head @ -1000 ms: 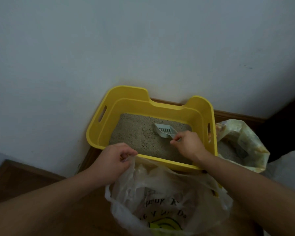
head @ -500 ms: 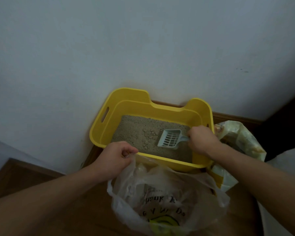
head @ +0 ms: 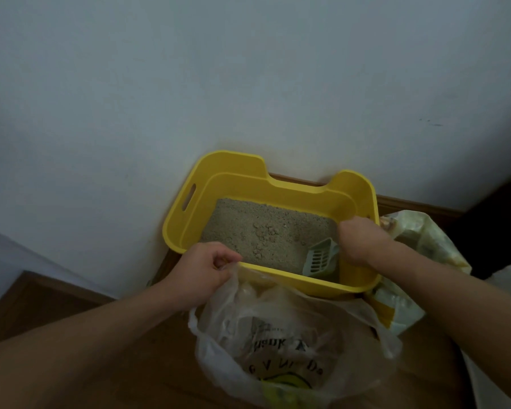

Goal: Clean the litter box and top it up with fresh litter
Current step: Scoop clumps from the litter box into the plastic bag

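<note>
Gripping scoop point(head: 319, 259) inside litter box point(head: 278, 184), right hand point(head: 363, 242); left hand point(head: 202, 271) pinching bag point(head: 248, 320) rim.

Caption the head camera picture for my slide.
Right hand holds a pale green slotted scoop in the yellow plastic litter box; left hand grips a clear plastic bag.

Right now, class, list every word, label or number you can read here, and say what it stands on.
"hank Y": on the clear plastic bag, partly creased away.
Line below it: letters too crumpled to read.
Litter bag: print too blurred to read.
Litter box: no text.
</note>
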A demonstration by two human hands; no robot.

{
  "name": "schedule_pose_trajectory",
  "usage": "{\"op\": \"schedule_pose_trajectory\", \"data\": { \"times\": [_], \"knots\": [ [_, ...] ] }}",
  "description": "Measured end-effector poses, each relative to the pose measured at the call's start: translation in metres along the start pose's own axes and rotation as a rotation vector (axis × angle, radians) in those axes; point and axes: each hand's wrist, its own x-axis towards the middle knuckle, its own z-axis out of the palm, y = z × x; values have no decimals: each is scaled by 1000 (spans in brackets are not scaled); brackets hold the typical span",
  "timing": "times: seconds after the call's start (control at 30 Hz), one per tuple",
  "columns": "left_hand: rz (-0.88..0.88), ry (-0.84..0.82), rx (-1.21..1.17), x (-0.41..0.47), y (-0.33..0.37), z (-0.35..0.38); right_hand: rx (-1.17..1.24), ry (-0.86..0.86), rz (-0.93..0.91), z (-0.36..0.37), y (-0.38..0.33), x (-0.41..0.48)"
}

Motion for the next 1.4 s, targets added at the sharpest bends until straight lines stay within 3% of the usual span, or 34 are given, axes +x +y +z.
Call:
{"op": "schedule_pose_trajectory", "data": {
  "times": [0.4,0.97,1.4],
  "knots": [
    [-218,72,-133,3,1,-8,134,-38,-66,40,-28,31],
    [-356,110,-234,10,-12,-17,335,10,-230,40,-113,109],
    [-389,59,-233,13,-13,-22,175,-42,-352,41,-139,116]
  ]
}}
